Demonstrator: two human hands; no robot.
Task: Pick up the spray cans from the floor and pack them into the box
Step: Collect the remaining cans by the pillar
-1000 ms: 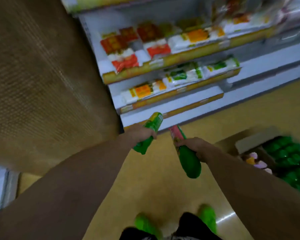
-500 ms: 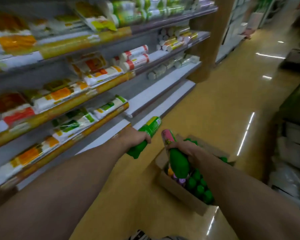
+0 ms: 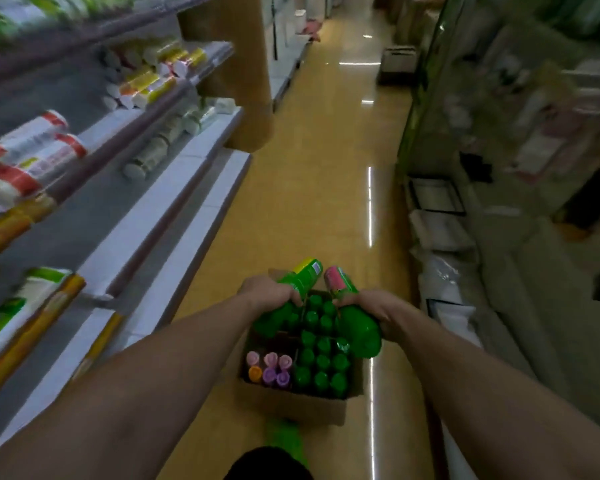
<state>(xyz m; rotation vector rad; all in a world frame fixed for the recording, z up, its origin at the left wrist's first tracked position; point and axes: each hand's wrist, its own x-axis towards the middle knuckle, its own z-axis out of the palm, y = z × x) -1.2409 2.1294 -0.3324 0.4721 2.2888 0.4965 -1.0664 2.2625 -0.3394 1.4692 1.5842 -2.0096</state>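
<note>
Cans (image 3: pixel 300 275) in both hands above box (image 3: pixel 293 405)

Left hand: your left hand (image 3: pixel 269 293) gripped a green spray can (image 3: pixel 293 296) with a yellow-green base, tilted over the box.
Right hand: your right hand (image 3: pixel 374 306) gripped a second can (image 3: pixel 352 315), green with a pink end.
Box: the cardboard box (image 3: pixel 298 405) sat on the yellow floor (image 3: pixel 312 188), holding green-capped cans (image 3: pixel 321 362) and pink, purple and orange caps (image 3: pixel 269 368).
Surroundings: shelves (image 3: pixel 125 174) of packaged goods ran along your left.
</note>
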